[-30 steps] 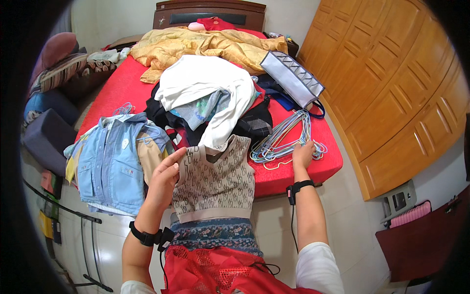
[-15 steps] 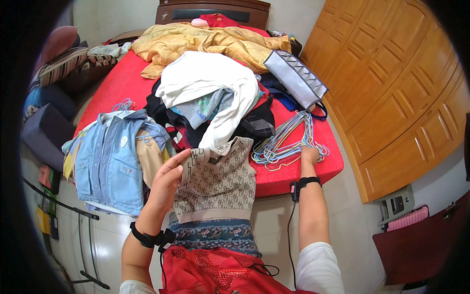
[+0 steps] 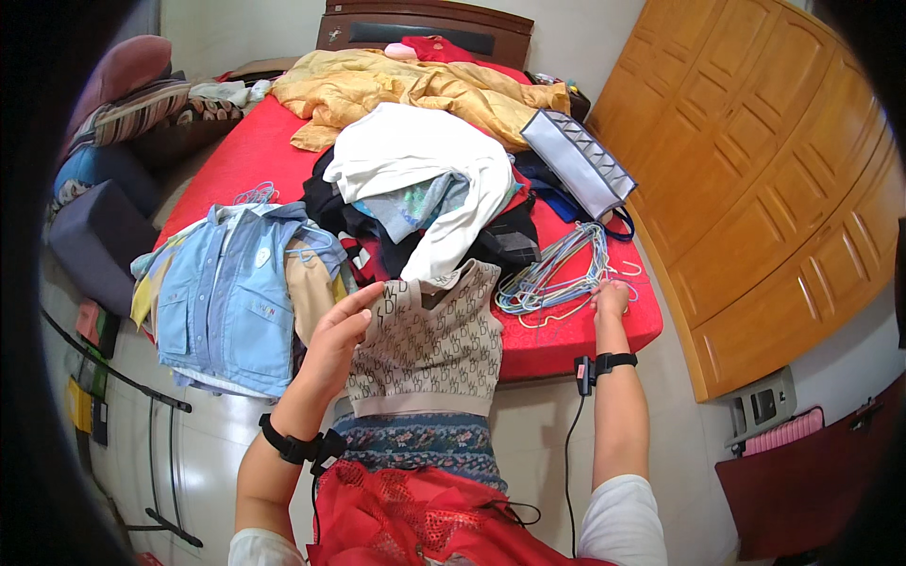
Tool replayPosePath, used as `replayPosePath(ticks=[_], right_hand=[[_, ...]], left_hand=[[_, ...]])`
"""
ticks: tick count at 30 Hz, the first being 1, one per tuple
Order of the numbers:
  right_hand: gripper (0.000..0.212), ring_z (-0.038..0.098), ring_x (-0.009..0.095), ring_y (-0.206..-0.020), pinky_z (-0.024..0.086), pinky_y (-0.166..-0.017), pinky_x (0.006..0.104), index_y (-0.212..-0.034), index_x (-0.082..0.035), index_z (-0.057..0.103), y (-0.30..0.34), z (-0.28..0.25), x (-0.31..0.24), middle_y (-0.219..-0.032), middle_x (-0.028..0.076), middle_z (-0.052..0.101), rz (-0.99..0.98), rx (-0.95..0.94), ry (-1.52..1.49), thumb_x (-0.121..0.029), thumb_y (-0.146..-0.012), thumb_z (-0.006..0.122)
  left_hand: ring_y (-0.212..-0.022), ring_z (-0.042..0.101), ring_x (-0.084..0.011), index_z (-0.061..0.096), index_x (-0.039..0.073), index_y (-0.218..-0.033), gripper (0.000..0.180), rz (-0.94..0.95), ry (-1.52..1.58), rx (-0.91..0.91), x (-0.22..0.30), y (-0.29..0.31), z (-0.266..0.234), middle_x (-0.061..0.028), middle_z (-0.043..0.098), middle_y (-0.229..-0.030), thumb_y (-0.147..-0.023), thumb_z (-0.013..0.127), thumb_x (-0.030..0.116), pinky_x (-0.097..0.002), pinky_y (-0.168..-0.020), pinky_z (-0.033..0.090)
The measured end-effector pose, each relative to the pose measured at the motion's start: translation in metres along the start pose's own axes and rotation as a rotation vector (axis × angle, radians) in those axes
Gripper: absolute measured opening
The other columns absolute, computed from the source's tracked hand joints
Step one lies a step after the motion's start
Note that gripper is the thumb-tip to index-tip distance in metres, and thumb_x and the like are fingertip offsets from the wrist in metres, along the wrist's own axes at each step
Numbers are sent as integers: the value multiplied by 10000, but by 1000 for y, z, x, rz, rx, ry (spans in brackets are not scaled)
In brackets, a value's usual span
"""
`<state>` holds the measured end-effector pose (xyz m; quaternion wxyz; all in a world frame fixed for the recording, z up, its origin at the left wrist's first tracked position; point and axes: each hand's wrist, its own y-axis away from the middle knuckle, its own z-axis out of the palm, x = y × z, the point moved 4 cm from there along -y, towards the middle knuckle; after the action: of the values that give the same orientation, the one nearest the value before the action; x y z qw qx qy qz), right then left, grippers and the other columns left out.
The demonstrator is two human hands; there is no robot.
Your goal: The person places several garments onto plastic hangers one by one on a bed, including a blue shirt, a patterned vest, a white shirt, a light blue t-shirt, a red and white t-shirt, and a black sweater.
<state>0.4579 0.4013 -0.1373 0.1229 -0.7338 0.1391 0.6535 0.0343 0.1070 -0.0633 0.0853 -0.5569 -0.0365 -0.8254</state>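
Observation:
My left hand [image 3: 342, 338] is beside the left shoulder of a beige knit vest [image 3: 429, 349] with a dark letter pattern. Its index finger and thumb are stretched out and apart; the lower fingers are partly hidden. The vest lies with its neck against the clothes pile and hangs over the bed's front edge above my legs. On the right, my right hand [image 3: 612, 298] is closed on a thin hanger at the hook end of a bundle of clothes hangers [image 3: 557, 271] in blue and white. Exactly how its fingers grip is too small to tell.
A blue shirt jacket [image 3: 226, 302] tops stacked clothes at the bed's left. A white long-sleeved top [image 3: 415, 151] covers a dark heap mid-bed. Behind it lies a yellow quilt [image 3: 415, 85]. A grey storage box [image 3: 580, 165] stands above the hangers; wooden wardrobe doors [image 3: 755, 189] line the right.
The whole view has shifted slightly. My right hand has moved a little to the right at the hanger hooks, and a hook stands out more clearly beside it. My left hand stays by the vest.

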Motion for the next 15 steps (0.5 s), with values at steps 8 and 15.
replayPosePath(ticks=[8, 15], right_hand=[[61, 474, 118, -416, 374, -325, 258, -889, -34, 496, 26, -16, 0, -651, 86, 576, -13, 29, -76, -75, -934, 500], [110, 486, 117, -430, 397, -340, 248, -1018, -67, 408, 61, -25, -4, -674, 96, 581, -101, -45, -187, -45, -931, 473]], left_hand=[[-1020, 516, -87, 494, 22, -1363, 499, -33, -3, -32, -4, 14, -3, -15, 574, -1256, -895, 531, 191, -250, -886, 369], [-1070, 560, -125, 480, -5, -1361, 508, -25, -42, -11, -3, 24, -3, -66, 595, -1251, -899, 524, 201, -272, -921, 383]])
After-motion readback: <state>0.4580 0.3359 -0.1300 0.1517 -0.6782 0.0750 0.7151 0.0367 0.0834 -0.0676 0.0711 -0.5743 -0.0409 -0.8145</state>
